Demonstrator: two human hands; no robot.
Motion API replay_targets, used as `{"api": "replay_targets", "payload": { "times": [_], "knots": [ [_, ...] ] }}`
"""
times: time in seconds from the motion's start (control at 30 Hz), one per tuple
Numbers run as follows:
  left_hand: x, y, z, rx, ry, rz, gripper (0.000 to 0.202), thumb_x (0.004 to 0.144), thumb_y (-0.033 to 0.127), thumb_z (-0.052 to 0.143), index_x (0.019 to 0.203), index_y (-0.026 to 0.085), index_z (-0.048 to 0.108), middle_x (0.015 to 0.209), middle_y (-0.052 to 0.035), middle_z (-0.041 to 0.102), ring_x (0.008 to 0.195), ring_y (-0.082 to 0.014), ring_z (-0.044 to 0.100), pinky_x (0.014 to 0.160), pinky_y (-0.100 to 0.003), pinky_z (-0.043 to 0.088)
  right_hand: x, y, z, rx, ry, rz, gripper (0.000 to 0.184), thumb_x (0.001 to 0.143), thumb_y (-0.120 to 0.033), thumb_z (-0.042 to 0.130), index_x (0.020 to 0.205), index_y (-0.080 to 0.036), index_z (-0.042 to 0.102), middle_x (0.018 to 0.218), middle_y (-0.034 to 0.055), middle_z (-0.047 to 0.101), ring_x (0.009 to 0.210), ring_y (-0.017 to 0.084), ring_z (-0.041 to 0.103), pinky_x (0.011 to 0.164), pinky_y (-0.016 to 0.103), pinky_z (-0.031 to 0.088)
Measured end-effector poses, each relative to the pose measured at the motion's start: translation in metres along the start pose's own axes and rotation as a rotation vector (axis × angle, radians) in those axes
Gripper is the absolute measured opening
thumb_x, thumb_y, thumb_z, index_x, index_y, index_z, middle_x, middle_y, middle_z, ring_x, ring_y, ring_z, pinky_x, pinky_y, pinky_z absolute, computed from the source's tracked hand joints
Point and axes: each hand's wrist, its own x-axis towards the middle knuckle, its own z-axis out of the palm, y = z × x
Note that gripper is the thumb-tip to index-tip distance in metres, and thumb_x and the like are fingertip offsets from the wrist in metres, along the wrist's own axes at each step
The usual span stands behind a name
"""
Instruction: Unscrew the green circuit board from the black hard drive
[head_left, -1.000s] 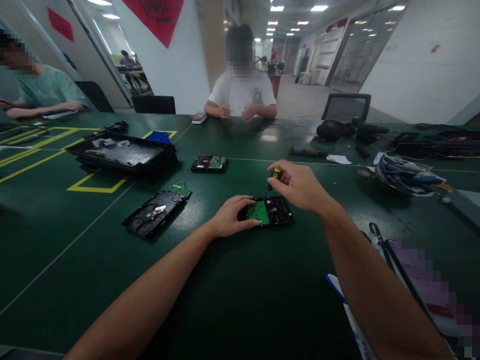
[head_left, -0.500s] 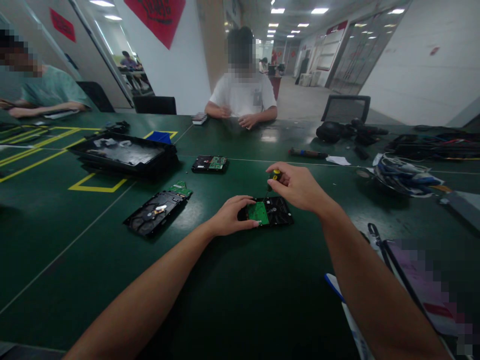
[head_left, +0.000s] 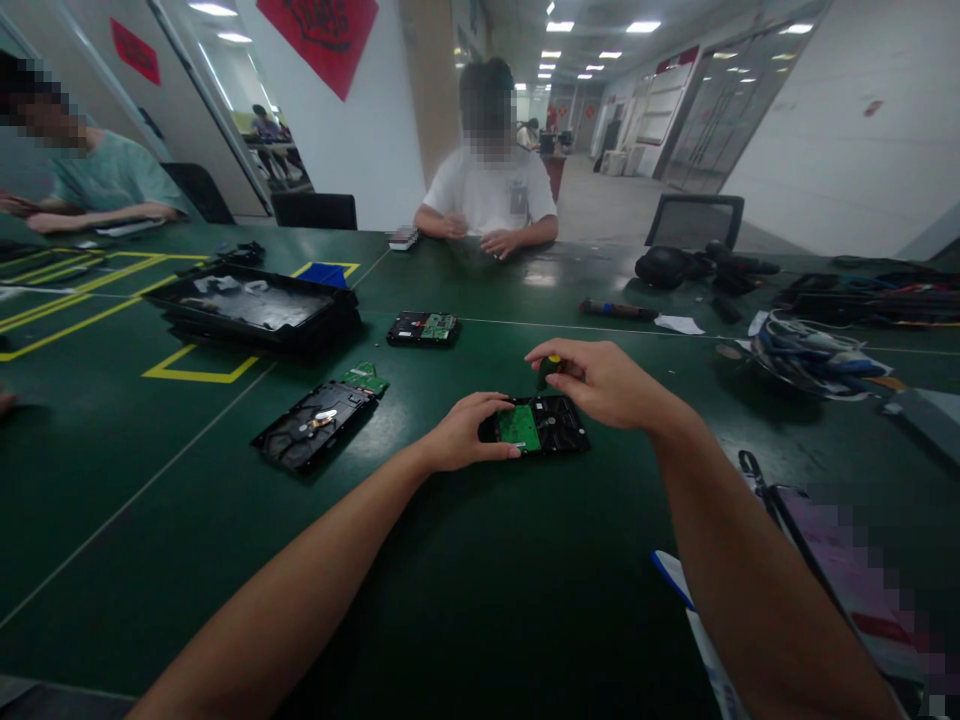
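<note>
Nearest you, to the right of the hard drive (head_left: 564, 425), lies a pinkish packet (head_left: 817, 550). The hard drive itself lies flat on the table (head_left: 465, 580) in front of you, its green board (head_left: 517, 428) facing up. Your left hand (head_left: 461, 430) grips its left end, thumb on the near edge and fingers on the far edge, and that hold matches the one half a second ago.

What has changed is your right hand (head_left: 600, 378), above the far edge of the hard drive: it pinches the screwdriver (head_left: 546, 375), but the fingers curled round the handle have straightened out past its yellow end. That looks like a twist of the handle or a fresh grip between twists, so the work on the board seems to be midway. Whether the tip sits in a screw, you can't tell from here.

Left of the hard drive rests a second drive (head_left: 311, 428), with a loose green board (head_left: 367, 377) at its far end. Farther off, beyond the hard drive and to its left, is a third drive (head_left: 422, 329).
</note>
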Motion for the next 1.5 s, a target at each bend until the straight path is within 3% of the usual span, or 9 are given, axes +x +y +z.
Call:
{"api": "replay_targets", "payload": {
  "times": [0.2, 0.43, 0.73, 1.07, 1.5],
  "knots": [
    [0.000, -0.007, 0.002, 0.010, -0.022, -0.011, 0.078, 0.077, 0.062, 0.077, 0.143, 0.026, 0.055, 0.150, -0.0124, 0.052, 0.140, -0.0334, 0.047, 0.117, -0.053, 0.038, 0.000, 0.002, -0.001, -0.022, -0.030, -0.034, 0.036, 0.090, -0.014, 0.056, 0.123, -0.023, 0.068, 0.117, 0.0052, 0.073, 0.093, 0.020, 0.068, 0.083, 0.034, 0.049],
    [-0.001, -0.002, -0.001, 0.007, -0.033, -0.014, 0.078, 0.077, 0.061, 0.077, 0.143, 0.026, 0.054, 0.151, -0.0123, 0.051, 0.141, -0.0337, 0.046, 0.118, -0.053, 0.038, -0.001, 0.003, -0.002, 0.008, -0.017, 0.023, 0.032, 0.090, -0.013, 0.055, 0.120, -0.024, 0.062, 0.114, 0.0060, 0.072, 0.100, 0.022, 0.067, 0.088, 0.037, 0.048],
    [0.000, -0.001, 0.000, 0.028, -0.043, -0.029, 0.081, 0.077, 0.062, 0.076, 0.144, 0.023, 0.054, 0.152, -0.0139, 0.050, 0.141, -0.0344, 0.046, 0.118, -0.052, 0.039, 0.000, 0.000, 0.001, -0.021, 0.014, 0.022, 0.023, 0.090, -0.016, 0.058, 0.111, -0.024, 0.061, 0.106, 0.0049, 0.070, 0.089, 0.021, 0.065, 0.080, 0.036, 0.045],
    [-0.002, 0.006, 0.001, 0.005, -0.048, -0.023, 0.077, 0.082, 0.058, 0.072, 0.147, 0.023, 0.050, 0.152, -0.0151, 0.048, 0.141, -0.0336, 0.045, 0.118, -0.053, 0.039, 0.003, 0.004, 0.005, -0.010, 0.041, 0.049, 0.022, 0.092, -0.028, 0.064, 0.113, -0.023, 0.063, 0.092, 0.0024, 0.070, 0.079, 0.018, 0.064, 0.076, 0.033, 0.044],
    [-0.001, 0.003, 0.001, -0.031, -0.043, -0.027, 0.081, 0.077, 0.059, 0.077, 0.144, 0.024, 0.052, 0.151, -0.0149, 0.049, 0.142, -0.0345, 0.044, 0.119, -0.055, 0.037, 0.001, 0.007, 0.001, -0.015, 0.011, 0.054, 0.037, 0.091, -0.015, 0.055, 0.126, -0.023, 0.064, 0.120, 0.0074, 0.071, 0.094, 0.021, 0.066, 0.084, 0.036, 0.049]
  ]
}}
